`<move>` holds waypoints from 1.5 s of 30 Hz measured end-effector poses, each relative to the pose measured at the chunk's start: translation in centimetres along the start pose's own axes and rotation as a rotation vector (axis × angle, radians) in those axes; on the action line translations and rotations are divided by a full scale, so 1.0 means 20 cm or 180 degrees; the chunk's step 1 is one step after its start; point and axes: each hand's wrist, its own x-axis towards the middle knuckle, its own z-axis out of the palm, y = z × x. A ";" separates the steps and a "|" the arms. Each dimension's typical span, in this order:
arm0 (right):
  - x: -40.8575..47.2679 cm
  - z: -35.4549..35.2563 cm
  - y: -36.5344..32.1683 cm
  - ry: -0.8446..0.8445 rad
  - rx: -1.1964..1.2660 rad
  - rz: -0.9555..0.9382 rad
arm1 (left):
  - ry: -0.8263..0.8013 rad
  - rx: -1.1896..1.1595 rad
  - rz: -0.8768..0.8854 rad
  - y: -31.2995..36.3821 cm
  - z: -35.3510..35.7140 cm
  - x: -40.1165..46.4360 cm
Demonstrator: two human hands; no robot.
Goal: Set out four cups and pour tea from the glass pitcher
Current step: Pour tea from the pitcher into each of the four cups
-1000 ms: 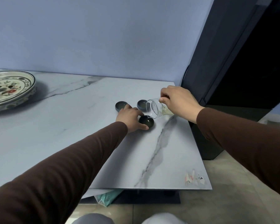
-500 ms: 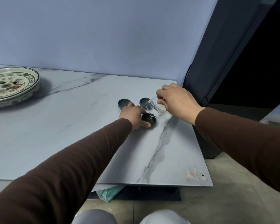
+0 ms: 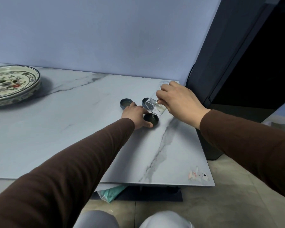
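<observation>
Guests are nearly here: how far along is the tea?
Done: three cups show on the table; the far left cup seems to hold tea. In hand: the right hand tips the pitcher over the near cup, steadied by the left hand. Left: the far right cup, its fill hidden, and a fourth cup, not in view.

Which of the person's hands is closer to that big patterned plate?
Left. The left hand rests by the dark cup, on the side toward the patterned plate; the right hand holds the glass pitcher farther from it.
</observation>
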 end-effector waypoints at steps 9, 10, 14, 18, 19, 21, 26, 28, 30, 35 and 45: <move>-0.02 -0.02 -0.02 0.0143 -0.0280 -0.0209 | 0.0024 -0.0036 -0.0050 0.00 0.01 0.00; -0.03 -0.02 -0.02 0.0146 -0.0338 -0.0205 | 0.0022 -0.0039 -0.0054 0.00 0.01 0.00; -0.04 -0.02 -0.03 0.0195 -0.0509 -0.0291 | 0.0023 -0.0078 -0.0059 0.00 0.01 0.00; -0.05 -0.01 -0.03 0.0292 -0.0552 -0.0405 | 0.0019 -0.0046 -0.0062 0.00 0.01 0.00; -0.05 -0.01 -0.03 0.0319 -0.0568 -0.0433 | 0.0018 -0.0034 -0.0064 0.00 0.01 0.00; -0.05 -0.02 -0.03 0.0372 -0.0576 -0.0474 | 0.0011 -0.0023 -0.0070 0.00 0.01 0.00; -0.06 -0.03 -0.04 0.0434 -0.0637 -0.0560 | -0.0010 -0.0004 -0.0070 0.01 0.00 0.00; -0.06 -0.04 -0.04 0.0446 -0.0643 -0.0575 | -0.0012 0.0000 -0.0067 0.01 0.00 0.00; -0.06 -0.05 -0.04 0.0465 -0.0640 -0.0591 | -0.0019 -0.0010 -0.0076 0.01 0.00 0.00; -0.06 -0.04 -0.05 0.0522 -0.0639 -0.0651 | -0.0010 -0.0028 -0.0083 0.01 0.00 0.00; -0.06 -0.04 -0.04 0.0500 -0.0669 -0.0677 | -0.0015 -0.0041 -0.0102 0.01 0.00 0.00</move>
